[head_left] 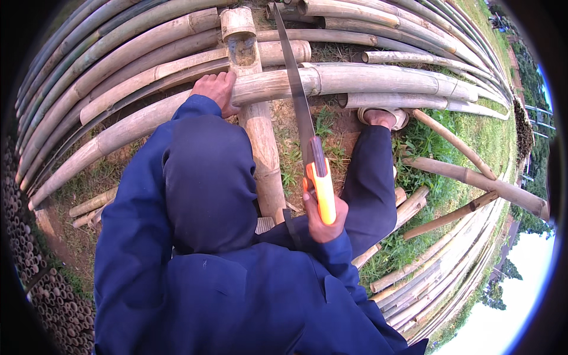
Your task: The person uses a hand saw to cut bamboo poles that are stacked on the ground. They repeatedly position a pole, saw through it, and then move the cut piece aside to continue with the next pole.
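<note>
A long bamboo pole (378,80) runs crosswise in front of me. My left hand (216,92) is closed over it, left of its middle. In my right hand (324,218) is a hand saw (300,109), gripped by its orange and yellow handle. The long blade points away from me and crosses the pole to the right of my left hand; whether its teeth are in the bamboo I cannot make out. Under the pole lies a thicker bamboo piece (264,148), pointing away from me, with an open notch (241,52) near its far end.
Many bamboo poles (142,44) lie side by side at the far left, and more (408,23) at the far right. My sandalled foot (381,118) is beside a pole end. Crossed bamboo props (473,177) stand to the right. Cut bamboo ends (59,307) are stacked at lower left.
</note>
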The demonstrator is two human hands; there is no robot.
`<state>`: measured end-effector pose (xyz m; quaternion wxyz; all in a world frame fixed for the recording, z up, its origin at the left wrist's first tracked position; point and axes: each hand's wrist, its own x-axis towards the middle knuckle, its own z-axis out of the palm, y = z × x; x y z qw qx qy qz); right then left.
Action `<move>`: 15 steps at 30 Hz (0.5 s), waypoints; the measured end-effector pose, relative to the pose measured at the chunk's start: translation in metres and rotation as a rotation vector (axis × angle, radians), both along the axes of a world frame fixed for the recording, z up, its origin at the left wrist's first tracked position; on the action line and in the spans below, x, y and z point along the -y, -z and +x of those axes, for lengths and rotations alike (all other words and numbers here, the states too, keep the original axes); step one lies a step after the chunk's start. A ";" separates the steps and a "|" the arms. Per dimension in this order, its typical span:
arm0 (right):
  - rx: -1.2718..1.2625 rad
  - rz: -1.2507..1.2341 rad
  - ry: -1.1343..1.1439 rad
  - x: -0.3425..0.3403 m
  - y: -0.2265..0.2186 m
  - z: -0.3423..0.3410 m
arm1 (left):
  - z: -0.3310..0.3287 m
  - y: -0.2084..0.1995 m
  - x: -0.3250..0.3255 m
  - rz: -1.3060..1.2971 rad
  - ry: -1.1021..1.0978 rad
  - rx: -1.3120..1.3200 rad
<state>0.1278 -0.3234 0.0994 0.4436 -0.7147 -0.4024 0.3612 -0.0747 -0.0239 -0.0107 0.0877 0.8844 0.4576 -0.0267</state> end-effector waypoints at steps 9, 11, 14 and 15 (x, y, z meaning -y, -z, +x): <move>0.053 -0.008 -0.067 -0.038 -0.008 0.022 | 0.008 -0.002 0.001 0.026 0.003 0.029; 0.083 0.081 -0.103 -0.070 -0.010 0.023 | 0.011 -0.005 -0.004 -0.043 -0.018 0.004; 0.064 -0.009 -0.109 -0.029 -0.002 0.008 | -0.005 0.007 0.002 0.078 0.028 0.003; 0.103 0.014 -0.078 -0.004 -0.009 0.003 | -0.001 0.004 0.002 0.055 0.023 0.012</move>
